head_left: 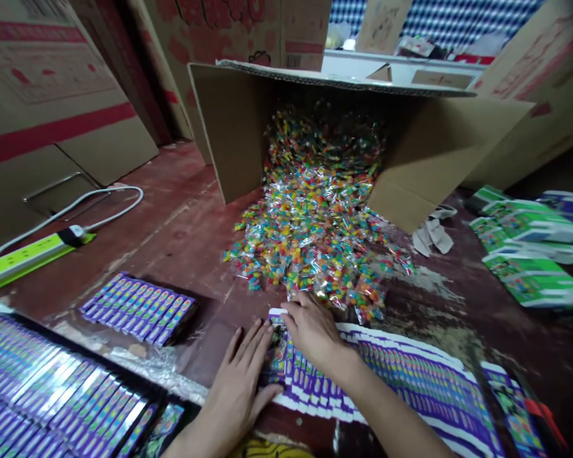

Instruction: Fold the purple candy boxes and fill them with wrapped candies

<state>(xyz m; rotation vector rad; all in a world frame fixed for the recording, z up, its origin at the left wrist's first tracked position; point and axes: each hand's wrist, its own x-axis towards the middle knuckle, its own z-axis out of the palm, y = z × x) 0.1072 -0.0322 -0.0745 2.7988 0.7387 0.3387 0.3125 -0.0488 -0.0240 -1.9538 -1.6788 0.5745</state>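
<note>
A long overlapping row of flattened purple candy cartons (410, 375) with white end flaps lies in front of me. My left hand (241, 375) rests at the row's left end, fingers stretched together and thumb apart, touching the edge of the end carton (277, 356). Over that carton's far end, my right hand (312, 331) has its fingers bent at the white flap, with the fingertips partly hidden. Just beyond the hands spreads a heap of small clear bags of colourful candies (310, 235), spilling from a cardboard box (239, 127) on its side.
Filled purple packs stand in a small block (138, 308) and a large tray (52, 388) on the left. A yellow-green power strip (23, 257) with a white cable lies behind them. Green cartons (530, 248) are stacked at the right. Big cardboard boxes (52, 83) line the back.
</note>
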